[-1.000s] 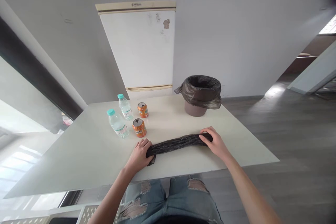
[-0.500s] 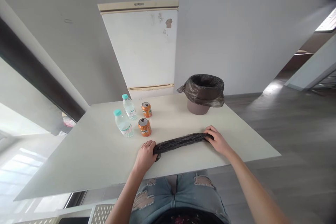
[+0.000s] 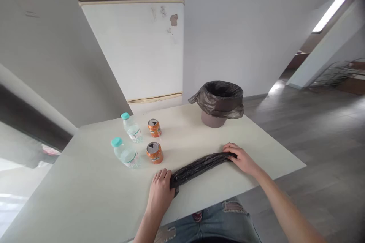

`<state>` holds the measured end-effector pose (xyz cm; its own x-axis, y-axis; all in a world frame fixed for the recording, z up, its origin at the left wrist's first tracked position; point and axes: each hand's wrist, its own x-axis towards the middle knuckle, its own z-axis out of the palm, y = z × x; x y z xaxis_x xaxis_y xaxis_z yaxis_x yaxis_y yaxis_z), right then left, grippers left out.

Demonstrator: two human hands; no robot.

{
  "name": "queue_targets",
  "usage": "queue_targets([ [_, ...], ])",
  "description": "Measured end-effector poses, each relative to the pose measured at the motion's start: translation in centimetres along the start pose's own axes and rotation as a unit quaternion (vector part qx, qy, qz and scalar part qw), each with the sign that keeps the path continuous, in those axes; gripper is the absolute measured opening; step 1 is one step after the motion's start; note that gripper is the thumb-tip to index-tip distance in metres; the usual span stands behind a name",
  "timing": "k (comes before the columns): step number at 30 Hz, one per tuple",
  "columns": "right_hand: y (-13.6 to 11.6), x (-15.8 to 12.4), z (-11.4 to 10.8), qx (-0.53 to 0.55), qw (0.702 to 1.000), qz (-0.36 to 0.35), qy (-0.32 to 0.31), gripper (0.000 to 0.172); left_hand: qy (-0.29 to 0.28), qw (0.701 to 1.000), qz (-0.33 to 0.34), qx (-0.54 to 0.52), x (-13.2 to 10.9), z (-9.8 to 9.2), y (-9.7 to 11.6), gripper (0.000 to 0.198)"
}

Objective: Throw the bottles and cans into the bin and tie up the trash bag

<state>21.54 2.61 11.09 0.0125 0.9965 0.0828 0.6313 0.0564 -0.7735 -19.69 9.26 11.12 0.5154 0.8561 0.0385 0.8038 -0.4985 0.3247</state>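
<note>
A black plastic garbage bag (image 3: 201,168), gathered into a long narrow strip, stretches low over the white table between my hands. My left hand (image 3: 162,190) grips its near-left end, and a bit of the bag pokes out beneath the fingers. At the far-right end, my right hand (image 3: 239,158) pinches the bag between thumb and fingers. Beyond the right hand stands a brownish bin (image 3: 213,120) with a black bag liner (image 3: 219,102) folded over its rim.
Two orange cans, the nearer (image 3: 154,153) and the farther (image 3: 154,128), stand upright left of the middle. Two clear bottles with teal caps, the front one (image 3: 127,154) and the rear one (image 3: 132,129), stand beside them. A white fridge (image 3: 142,49) is behind the table (image 3: 85,182).
The view has shifted, so the fridge looks larger and farther left. Both hands keep their hold on the garbage bag, which slants a little more.
</note>
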Motion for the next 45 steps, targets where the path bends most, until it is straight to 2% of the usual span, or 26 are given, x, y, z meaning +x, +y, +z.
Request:
queue_targets([
  [10, -0.4, 0.2, -0.1, -0.014, 1.000, -0.001, 0.007, 0.018, 0.011, 1.000, 0.007, -0.012, -0.1, 1.0, -0.7, 0.041],
  [20, -0.8, 0.1, -0.2, 0.005, 1.000, 0.008, 0.011, 0.018, -0.009, 1.000, -0.001, -0.003, 0.4, 0.8, -0.5, 0.035],
  [30, 1.3, 0.2, 0.9, -0.060, 0.997, -0.014, 0.054, 0.013, 0.000, 1.000, -0.020, 0.005, 0.5, 0.0, 0.6, 0.026],
  [45, 3.5, 0.1, 1.0, -0.093, 0.992, -0.069, 0.055, 0.019, 0.004, 0.999, -0.036, 0.012, 0.3, -0.6, 1.9, 0.019],
])
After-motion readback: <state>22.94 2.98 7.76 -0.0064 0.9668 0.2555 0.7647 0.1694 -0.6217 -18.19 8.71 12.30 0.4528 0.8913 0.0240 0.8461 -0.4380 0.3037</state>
